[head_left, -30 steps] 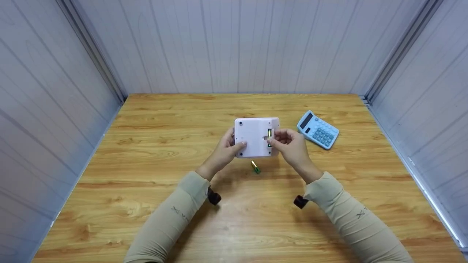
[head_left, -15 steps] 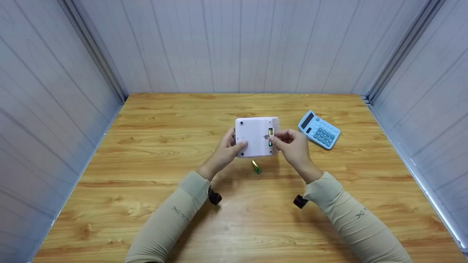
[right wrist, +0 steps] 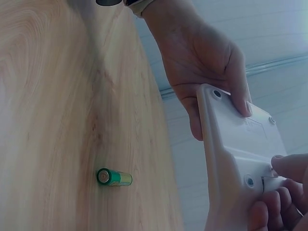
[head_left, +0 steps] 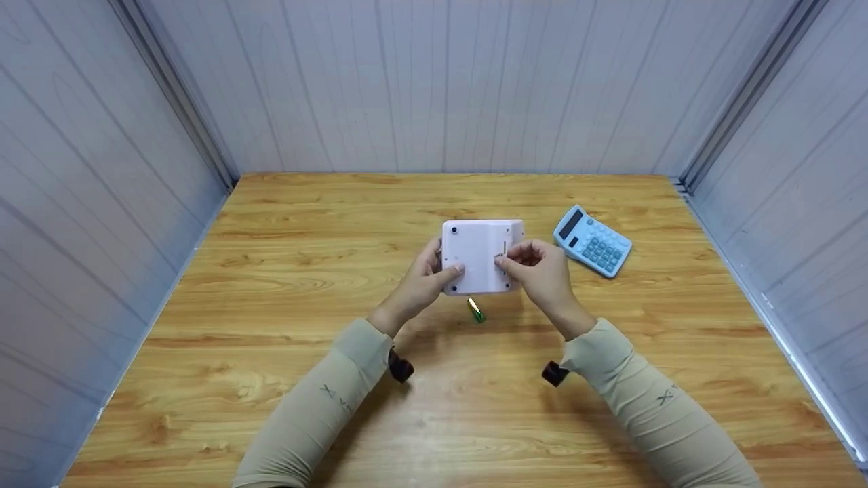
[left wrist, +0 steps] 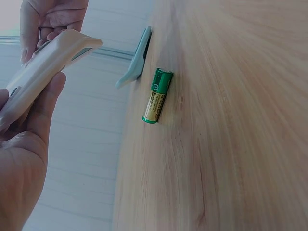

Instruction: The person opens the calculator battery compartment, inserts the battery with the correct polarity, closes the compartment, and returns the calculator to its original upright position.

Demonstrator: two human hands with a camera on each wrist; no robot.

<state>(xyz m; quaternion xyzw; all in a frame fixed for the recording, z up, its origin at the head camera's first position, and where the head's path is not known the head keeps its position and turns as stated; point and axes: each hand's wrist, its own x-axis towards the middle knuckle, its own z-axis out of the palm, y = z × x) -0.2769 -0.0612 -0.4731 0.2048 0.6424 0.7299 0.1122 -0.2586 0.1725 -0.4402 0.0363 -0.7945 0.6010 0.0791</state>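
A pale pink calculator [head_left: 478, 237] is held up off the table, its back with dark round feet turned toward me. My left hand [head_left: 422, 283] grips its left side, thumb on the back and fingers underneath. At the battery compartment on the right, my right hand [head_left: 542, 272] pinches the small battery cover [right wrist: 272, 183] between thumb and curled fingers. A thin dark gap shows beside the cover in the right wrist view; the fingers hide part of it. Below the calculator, a green and gold battery [left wrist: 158, 96] lies on the table.
A light blue calculator [head_left: 593, 241] lies face up on the wooden table [head_left: 305, 237], right of the right hand. Pale panel walls [head_left: 407, 81] enclose the table at the back and both sides.
The battery compartment showed a green and gold battery inside earlier; the cover now lies over most of it. The pink calculator has shifted slightly right with both hands. The loose battery has stayed put.
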